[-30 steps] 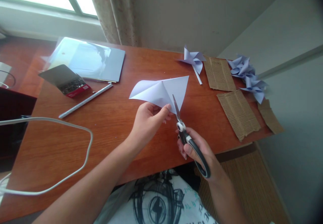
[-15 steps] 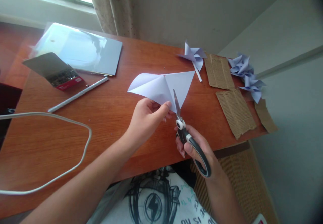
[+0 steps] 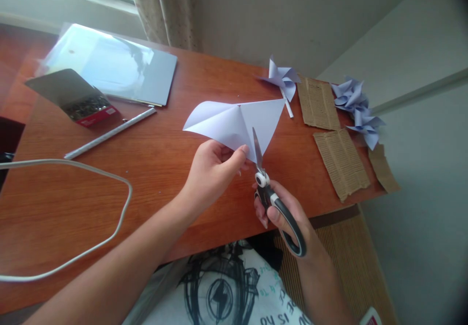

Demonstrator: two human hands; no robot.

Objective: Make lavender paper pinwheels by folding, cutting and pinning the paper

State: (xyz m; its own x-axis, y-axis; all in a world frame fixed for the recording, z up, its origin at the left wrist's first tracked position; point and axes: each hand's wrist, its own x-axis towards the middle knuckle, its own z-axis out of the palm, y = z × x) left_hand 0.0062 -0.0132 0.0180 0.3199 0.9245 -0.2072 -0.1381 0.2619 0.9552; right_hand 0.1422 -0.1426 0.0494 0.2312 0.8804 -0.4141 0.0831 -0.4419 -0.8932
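Observation:
My left hand pinches the lower edge of a creased white sheet of paper, thumb on top and fingers underneath. The paper is held above the table, and its left part curls. Scissors with black and white handles are gripped in my right hand. One blade lies over the paper's lower corner, just right of my left thumb; the other blade is mostly hidden behind the sheet. Beyond the paper, a white paper pinwheel on a paper stick lies on the table.
Corrugated cardboard pieces and more paper pinwheels lie at the right. To the left are a rolled paper stick, an open box of small metal pieces, a grey folder and a white cable on the wooden table.
The view has shifted slightly, so the things on the left sit a little higher and further left. My hands, the paper and the scissors keep nearly the same pose.

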